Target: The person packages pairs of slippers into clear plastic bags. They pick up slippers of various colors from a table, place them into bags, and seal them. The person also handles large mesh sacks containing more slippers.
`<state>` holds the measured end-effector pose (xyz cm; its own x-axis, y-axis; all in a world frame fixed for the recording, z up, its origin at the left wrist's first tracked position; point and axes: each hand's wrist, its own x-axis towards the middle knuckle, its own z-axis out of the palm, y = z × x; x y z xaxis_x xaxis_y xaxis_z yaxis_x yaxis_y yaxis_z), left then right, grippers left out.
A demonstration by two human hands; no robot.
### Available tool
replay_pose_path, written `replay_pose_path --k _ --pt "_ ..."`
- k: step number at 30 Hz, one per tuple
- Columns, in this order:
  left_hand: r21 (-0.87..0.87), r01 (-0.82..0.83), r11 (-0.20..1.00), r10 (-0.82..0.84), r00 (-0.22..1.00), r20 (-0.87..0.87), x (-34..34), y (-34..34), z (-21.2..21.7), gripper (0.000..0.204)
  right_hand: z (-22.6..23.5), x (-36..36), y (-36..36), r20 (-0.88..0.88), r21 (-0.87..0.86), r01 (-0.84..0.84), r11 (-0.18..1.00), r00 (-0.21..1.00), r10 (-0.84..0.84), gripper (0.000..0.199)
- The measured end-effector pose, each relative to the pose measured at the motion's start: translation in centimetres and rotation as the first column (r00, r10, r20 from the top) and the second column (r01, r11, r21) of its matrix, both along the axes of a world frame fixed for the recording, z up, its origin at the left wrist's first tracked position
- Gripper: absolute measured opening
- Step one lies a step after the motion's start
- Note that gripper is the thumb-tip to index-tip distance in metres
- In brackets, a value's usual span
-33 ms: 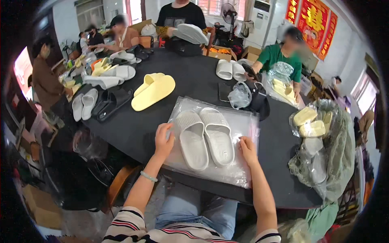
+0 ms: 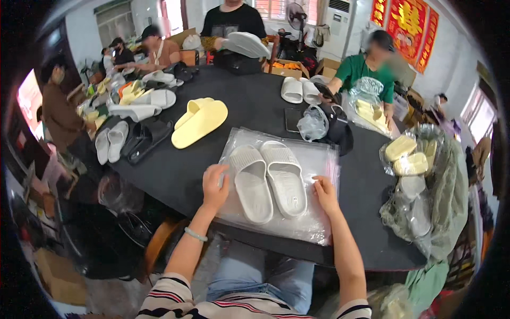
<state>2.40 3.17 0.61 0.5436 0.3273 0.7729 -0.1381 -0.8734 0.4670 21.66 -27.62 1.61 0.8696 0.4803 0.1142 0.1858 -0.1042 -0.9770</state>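
Observation:
A pair of pale grey slippers (image 2: 268,179) lies side by side on a stack of clear plastic bags (image 2: 313,159) at the near edge of a round black table (image 2: 175,170). My left hand (image 2: 215,186) rests on the left edge of the bags, beside the left slipper. My right hand (image 2: 325,194) rests flat on the bags just right of the right slipper. Neither hand grips a slipper.
A yellow pair of slippers (image 2: 199,121) lies further in, with black and white pairs (image 2: 125,139) at the left and a white pair (image 2: 300,89) at the far side. Bagged slippers (image 2: 406,157) pile up at the right. Several other people sit or stand around the table.

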Motion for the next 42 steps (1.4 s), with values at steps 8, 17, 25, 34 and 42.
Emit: replay_pose_path --k 8,17,25,34,42 --pt "0.279 0.089 0.956 0.068 0.858 -0.509 3.1 -9.2 5.9 0.036 -1.6 0.0 0.3 0.304 -0.163 -0.005 0.987 0.951 0.055 0.02" --pt "0.304 -0.018 0.953 0.165 0.87 -0.465 4.1 -3.5 6.8 0.027 -1.0 0.0 0.1 0.332 -0.162 0.005 0.987 0.942 0.05 0.018" --pt "0.188 -0.23 0.955 0.296 0.785 -0.544 -7.6 7.8 6.1 0.009 -0.3 -0.7 0.4 0.385 -0.209 0.01 0.978 0.92 0.073 0.016" --pt "0.078 -0.105 0.991 0.13 0.719 -0.683 -15.7 8.2 3.3 0.06 0.1 -0.8 0.2 0.386 -0.232 -0.003 0.973 0.918 0.095 0.014" --pt "0.168 -0.203 0.965 0.258 0.595 -0.762 -19.8 5.2 2.8 0.082 0.7 -1.1 0.7 0.39 -0.251 -0.01 0.968 0.914 0.111 0.013"
